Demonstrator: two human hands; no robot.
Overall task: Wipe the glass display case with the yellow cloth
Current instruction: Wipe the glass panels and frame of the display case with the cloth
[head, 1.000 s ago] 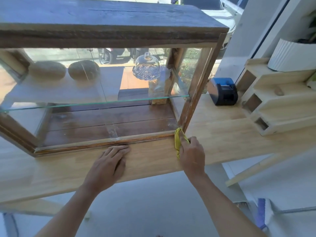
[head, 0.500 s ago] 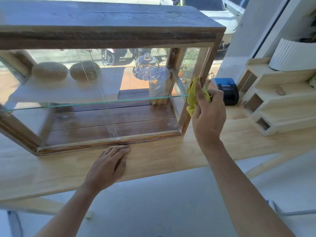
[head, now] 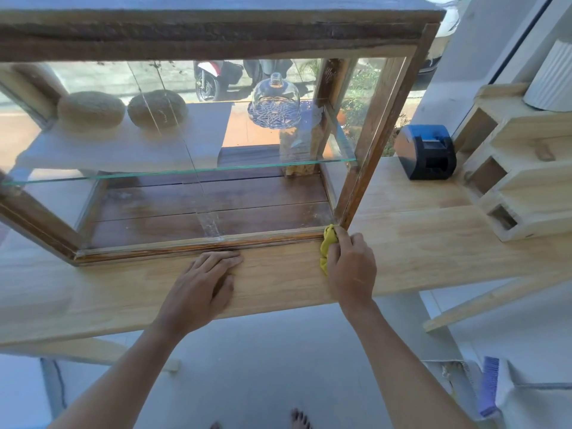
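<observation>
Crumpled yellow cloth [head: 328, 246] against wood-framed glass display case's [head: 368, 156] bottom-right corner.

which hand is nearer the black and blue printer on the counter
Right. The right hand, holding the yellow cloth, is at the case's front right corner below the printer; the left hand lies flat farther left.

I note the case [head: 380, 144] has a dark wood frame, rough and worn, with pale scuffs along its right post. Its panes are clear glossy glass, streaked low down. The counter [head: 418, 243] is pale wood, smooth and matt. The cloth [head: 328, 243] is soft yellow fabric, crumpled. The dome [head: 274, 102] is cut glass, glossy. The printer [head: 427, 151] looks like matt dark plastic.
</observation>
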